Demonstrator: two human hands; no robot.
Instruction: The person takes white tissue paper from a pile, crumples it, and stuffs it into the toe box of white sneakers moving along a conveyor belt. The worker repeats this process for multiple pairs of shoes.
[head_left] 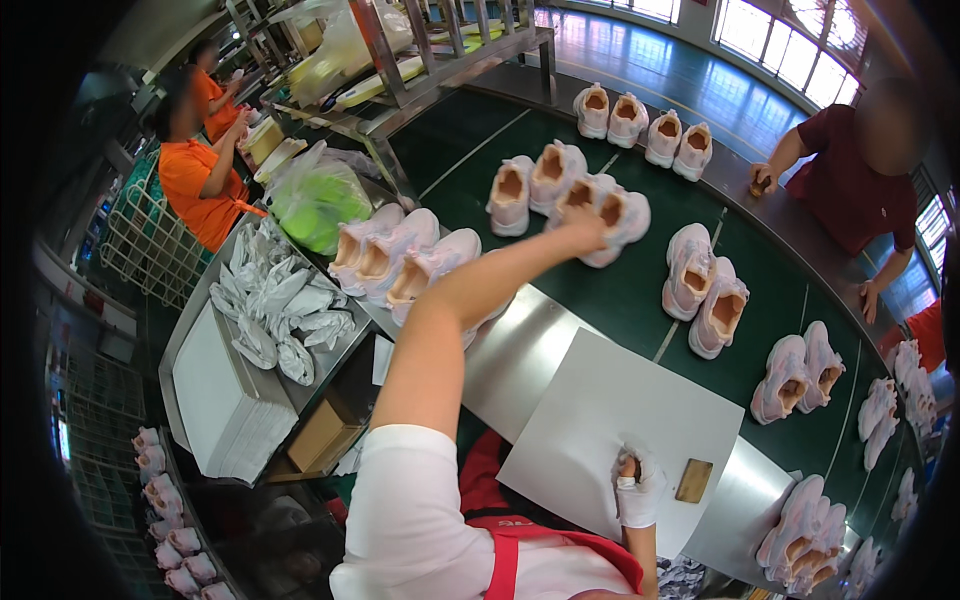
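Observation:
My left arm stretches across to a pair of pale pink-and-white sneakers point(622, 222) over the dark green conveyor belt point(560, 275). My left hand point(582, 230) is closed on that pair, its fingers at the shoe openings and somewhat blurred. Close behind it stands another pair of sneakers point(553, 175). My right hand point(640, 490), in a white glove with bare fingertips, rests on a grey board point(580, 420). Its fingers are curled, and whatever they may hold is hidden. Beside it on the board lies a small brown block point(694, 481).
More sneakers point(703, 290) stand along the belt and on the left point(400, 255). A tray holds crumpled silvery-white wrapped pieces point(275, 290) and a white stack point(225, 400). A metal rack point(450, 70) stands behind. Across the belt is a person in maroon point(860, 170); people in orange point(195, 180) work at left.

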